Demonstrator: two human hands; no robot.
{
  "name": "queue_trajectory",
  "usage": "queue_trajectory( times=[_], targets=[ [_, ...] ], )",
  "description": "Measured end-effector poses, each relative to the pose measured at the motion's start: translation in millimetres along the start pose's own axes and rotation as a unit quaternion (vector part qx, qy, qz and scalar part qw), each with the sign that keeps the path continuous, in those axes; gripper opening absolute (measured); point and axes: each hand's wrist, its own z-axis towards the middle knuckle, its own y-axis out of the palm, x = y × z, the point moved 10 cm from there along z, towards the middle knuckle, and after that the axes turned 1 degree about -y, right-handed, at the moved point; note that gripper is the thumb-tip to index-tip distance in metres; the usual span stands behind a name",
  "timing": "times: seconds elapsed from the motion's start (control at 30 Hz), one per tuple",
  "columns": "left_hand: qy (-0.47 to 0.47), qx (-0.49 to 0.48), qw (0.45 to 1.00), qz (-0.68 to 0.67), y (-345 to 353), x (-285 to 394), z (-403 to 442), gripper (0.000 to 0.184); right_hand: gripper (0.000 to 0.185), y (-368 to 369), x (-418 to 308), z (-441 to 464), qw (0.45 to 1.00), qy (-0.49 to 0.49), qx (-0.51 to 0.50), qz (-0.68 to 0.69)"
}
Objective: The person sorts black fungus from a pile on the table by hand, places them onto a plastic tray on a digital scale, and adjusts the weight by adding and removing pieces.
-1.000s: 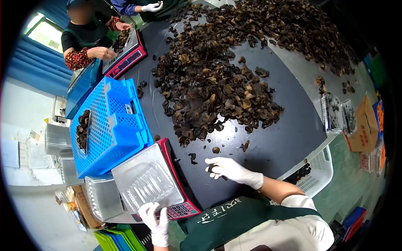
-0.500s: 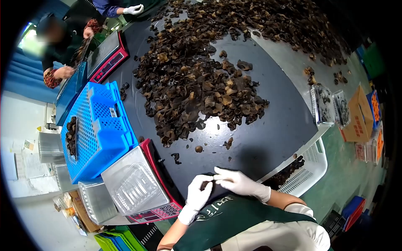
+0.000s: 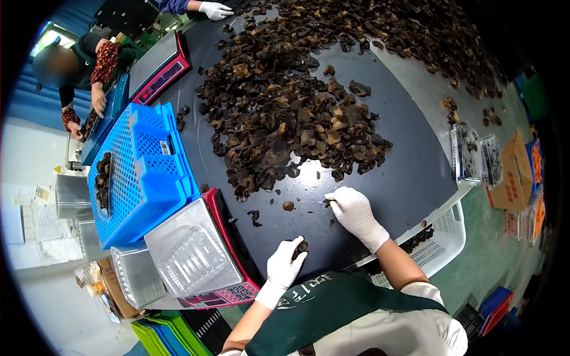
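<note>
My left hand (image 3: 285, 263), in a white glove, is closed around a dark piece of wood ear mushroom (image 3: 301, 249) near the table's front edge. Farther forward and to the right, my gloved right hand (image 3: 357, 218) has its thumb and fingertips pinched on a small dark wood ear scrap (image 3: 327, 202). The large heap of wood ear mushrooms (image 3: 285, 124) lies just beyond both hands. Between the hands and the heap are a few loose bits, one of them a round brown piece (image 3: 288, 206).
At left stand a scale (image 3: 228, 243) holding a clear plastic tray (image 3: 193, 252), a blue crate (image 3: 142, 172) and a second scale (image 3: 160, 77). A white basket (image 3: 448, 237) sits below the table's right edge. A co-worker (image 3: 83, 65) handles a tray; another's gloved hand (image 3: 215, 10) rests beyond.
My hands, together before, are now apart. The right one has reached forward and right to the small scrap; the left still holds its piece. The co-worker's hands have moved lower.
</note>
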Motion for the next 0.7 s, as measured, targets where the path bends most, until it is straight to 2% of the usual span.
queue_trajectory(
  times=[0.07,0.13,0.17,0.2,0.23,0.27,0.3,0.33,0.37,0.4,0.47,0.53,0.57,0.6,0.63,0.67,0.7],
  targets=[
    [0.038,-0.016,0.994,0.099,5.2,8.7,5.0,0.029,0.012,-9.4,-0.1,-1.5,1.000,0.011,0.021,0.012],
    [0.025,-0.034,0.995,0.092,13.3,-1.3,7.1,0.024,0.011,-10.2,12.6,-7.7,0.986,0.101,0.011,0.135],
    [0.016,-0.025,1.000,-0.002,17.2,-12.4,6.5,0.023,0.010,-3.7,17.3,-13.3,0.969,0.171,-0.032,0.174],
    [0.007,-0.016,0.995,-0.096,17.0,-16.9,6.7,0.022,0.010,-2.3,13.2,-17.7,0.952,0.175,-0.016,0.251],
    [-0.157,-0.107,0.955,-0.229,40.7,-44.2,-2.3,0.028,0.011,-1.8,0.7,-20.2,0.952,0.164,-0.049,0.255],
    [-0.156,-0.107,0.955,-0.230,37.6,-41.6,-1.9,0.028,0.012,-2.8,-15.6,-20.8,0.950,0.153,-0.083,0.259],
    [-0.226,-0.157,0.855,-0.441,52.2,-39.2,-8.9,0.031,0.012,-0.4,-33.5,-22.0,0.954,0.101,-0.099,0.266],
    [-0.280,-0.197,0.702,-0.624,62.8,-25.7,-15.8,0.034,0.012,2.8,-52.0,-24.8,0.955,0.047,-0.114,0.271],
    [-0.280,-0.204,0.612,-0.711,58.5,-8.9,-15.0,0.036,0.011,6.9,-70.2,-29.9,0.966,-0.047,-0.097,0.236],
    [-0.258,-0.193,0.551,-0.769,48.9,8.1,-13.1,0.035,0.011,11.9,-87.2,-34.4,0.973,-0.111,-0.119,0.164],
    [-0.226,-0.188,0.560,-0.775,38.9,4.2,-14.7,0.032,0.016,11.3,-103.1,-36.1,0.974,-0.139,-0.084,0.159],
    [-0.244,-0.100,0.651,-0.712,19.5,-12.4,-22.9,0.030,0.017,3.0,-115.7,-22.0,0.942,-0.136,-0.116,0.286],
    [-0.259,-0.100,0.655,-0.703,6.5,-24.3,-34.1,0.027,0.014,3.5,-114.7,-13.7,0.934,-0.128,-0.109,0.317],
    [-0.276,-0.036,0.714,-0.642,-26.4,-17.5,-36.0,0.023,0.011,5.5,-113.2,-5.8,0.925,-0.120,-0.102,0.347],
    [-0.240,0.031,0.810,-0.534,-73.7,-6.0,-36.2,0.018,0.007,9.3,-104.9,1.7,0.940,-0.105,-0.060,0.319],
    [-0.228,0.108,0.879,-0.405,-119.4,0.7,-40.7,0.016,0.006,14.3,-103.8,9.8,0.953,-0.105,-0.043,0.279],
    [-0.155,0.206,0.896,-0.361,-156.8,-4.5,-48.7,0.017,0.005,26.2,-106.5,16.9,0.953,-0.122,-0.055,0.271]
  ],
)
